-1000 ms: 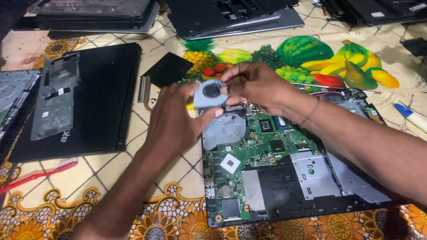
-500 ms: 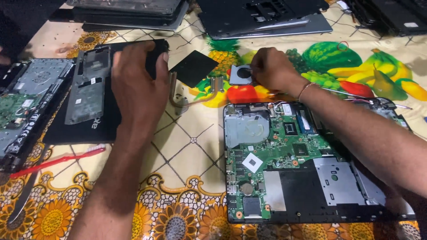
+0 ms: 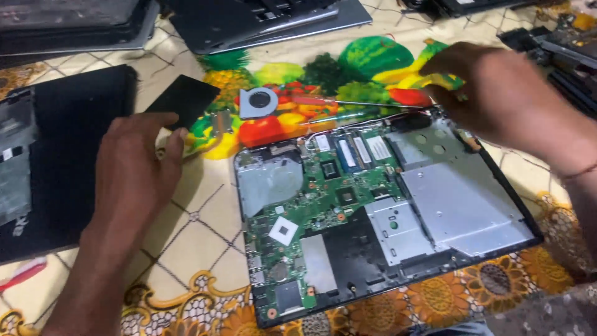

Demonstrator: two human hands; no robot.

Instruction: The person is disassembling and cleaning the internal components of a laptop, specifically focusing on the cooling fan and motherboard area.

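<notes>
Head view: a fruit-print cloth (image 3: 205,249) covers the table. An opened laptop base (image 3: 379,218) lies in the middle and right, its green board (image 3: 311,199) bare, a silver plate (image 3: 463,205) over its right part. Just beyond its far left corner a grey fan (image 3: 259,102) lies on the cloth, with a small heat pipe piece (image 3: 221,123) to the left of it. A red-handled screwdriver (image 3: 348,102) lies along the base's far edge, its shaft running right toward the right hand. A black square panel (image 3: 185,99) lies at far left of the fan, and a large black cover (image 3: 68,155) fills the left side. More laptop shells (image 3: 267,18) are stacked at the far edge.

The left hand (image 3: 134,168) rests flat on the cloth, fingers loose, gripping nothing; its fingertips touch the near edge of the black panel. The fan lies apart from it, to the far right. The right hand (image 3: 497,99) hovers over the base's far right corner, fingers curled; blur hides whether it pinches anything. The fan lies well left of it
</notes>
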